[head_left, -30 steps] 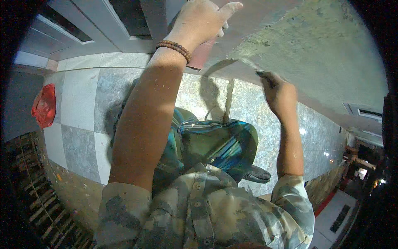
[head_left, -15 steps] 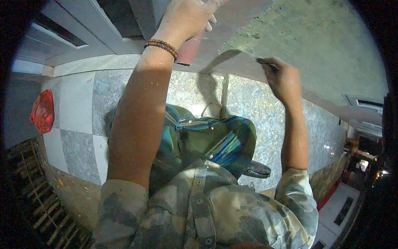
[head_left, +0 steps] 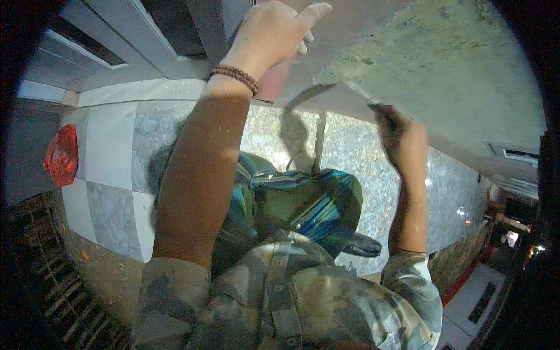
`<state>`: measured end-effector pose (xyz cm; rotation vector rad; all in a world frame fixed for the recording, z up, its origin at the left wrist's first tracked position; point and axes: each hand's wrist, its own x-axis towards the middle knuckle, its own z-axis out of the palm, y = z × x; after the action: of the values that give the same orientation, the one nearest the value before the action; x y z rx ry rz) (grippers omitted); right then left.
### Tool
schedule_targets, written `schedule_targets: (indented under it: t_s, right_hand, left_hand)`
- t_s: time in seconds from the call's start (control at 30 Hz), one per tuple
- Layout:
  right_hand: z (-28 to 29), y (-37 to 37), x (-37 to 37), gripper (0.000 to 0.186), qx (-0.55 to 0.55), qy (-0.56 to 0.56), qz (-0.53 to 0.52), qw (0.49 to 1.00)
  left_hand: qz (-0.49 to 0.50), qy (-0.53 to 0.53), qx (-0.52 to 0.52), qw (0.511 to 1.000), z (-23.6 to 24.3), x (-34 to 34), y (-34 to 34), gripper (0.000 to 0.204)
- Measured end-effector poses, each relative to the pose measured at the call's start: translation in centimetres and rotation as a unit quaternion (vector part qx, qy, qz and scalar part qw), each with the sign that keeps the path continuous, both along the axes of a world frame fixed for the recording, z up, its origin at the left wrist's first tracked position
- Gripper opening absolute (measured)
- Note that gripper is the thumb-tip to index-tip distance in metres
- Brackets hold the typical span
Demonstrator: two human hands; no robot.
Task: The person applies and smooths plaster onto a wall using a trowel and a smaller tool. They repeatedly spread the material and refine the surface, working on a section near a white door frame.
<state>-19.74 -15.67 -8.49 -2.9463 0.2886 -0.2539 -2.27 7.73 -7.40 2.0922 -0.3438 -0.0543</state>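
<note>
My left hand (head_left: 274, 32) is raised at the top against the wall, thumb stretched out and fingertips curled. A reddish flat piece (head_left: 270, 87), partly hidden by the wrist, projects below this hand and seems held in it. To the right, my right hand (head_left: 402, 133) is closed around the dark handle of what looks like a putty knife (head_left: 379, 107). Its pale, thin blade reaches up and left to the wall. The wall (head_left: 431, 64) has rough, greenish plaster beside a smoother grey band; a dark curved shadow falls on the smoother part.
Grey and white tiles (head_left: 111, 140) cover the floor below the wall. A red plastic bag (head_left: 62, 156) lies at far left, above a slatted grate (head_left: 64, 280). Panelled doors (head_left: 116, 35) stand at upper left. My bent legs, in patterned cloth (head_left: 303, 201), are beneath my arms.
The whole view has shifted slightly. My left hand and the reddish piece sit a little lower and farther right. My right hand has moved down with the putty knife.
</note>
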Motion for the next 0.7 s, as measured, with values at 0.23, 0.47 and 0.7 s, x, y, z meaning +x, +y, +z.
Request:
schedule_targets:
  t_s: [0.23,0.47,0.7]
  right_hand:
    - [-2.7,-0.8,1.1,0.024,-0.072,0.038,0.076,0.994]
    - [1.6,0.3,0.2,0.023,0.001,-0.002,-0.038,0.999]
    - [0.0,-1.8,-0.7,0.020,0.050,-0.035,-0.146,0.987]
  left_hand:
    - [-0.008,0.025,-0.001,1.000,0.7,-0.2,-0.1,0.067]
    - [-0.008,0.019,-0.022,1.000,0.1,-0.6,0.1,0.066]
    - [-0.053,-0.020,-0.027,0.998,-0.1,0.2,0.5,0.066]
